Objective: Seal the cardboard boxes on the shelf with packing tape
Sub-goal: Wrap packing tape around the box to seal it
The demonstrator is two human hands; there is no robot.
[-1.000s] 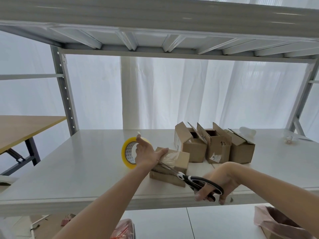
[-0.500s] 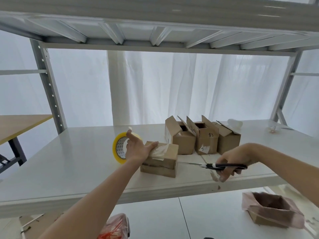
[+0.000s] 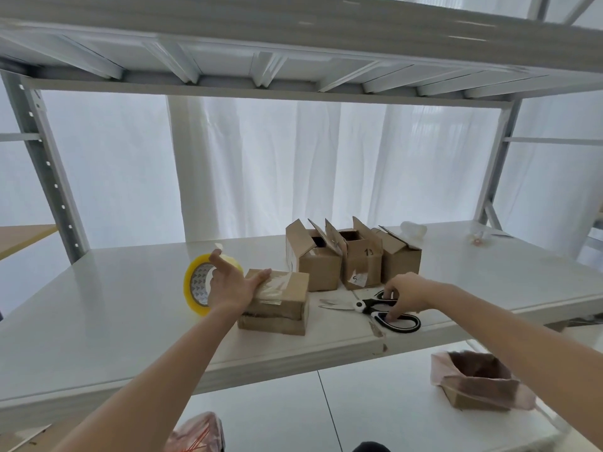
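A closed cardboard box (image 3: 280, 301) with clear tape across its top lies on the white shelf (image 3: 114, 305). My left hand (image 3: 230, 283) is between this box and a yellow tape roll (image 3: 194, 288) standing on edge. Its fingers hold the roll and its thumb lies on the taped box top. Behind stand three open boxes (image 3: 318, 262), (image 3: 360, 259), (image 3: 399, 261) with flaps up. Black-and-white scissors (image 3: 341, 305) lie flat on the shelf to the right of the closed box. My right hand (image 3: 406, 295) has its fingers curled on their handles.
The upper shelf (image 3: 293, 44) hangs low overhead. A grey post (image 3: 49, 177) rises at the left. Crumpled plastic (image 3: 413, 229) lies at the back right. Below the shelf edge sit a box in a pink bag (image 3: 476, 383) and a bag with red straps (image 3: 195, 432).
My right hand carried the scissors away from the closed box, swung them level and set them down on the shelf. My left hand stayed at the roll and box.
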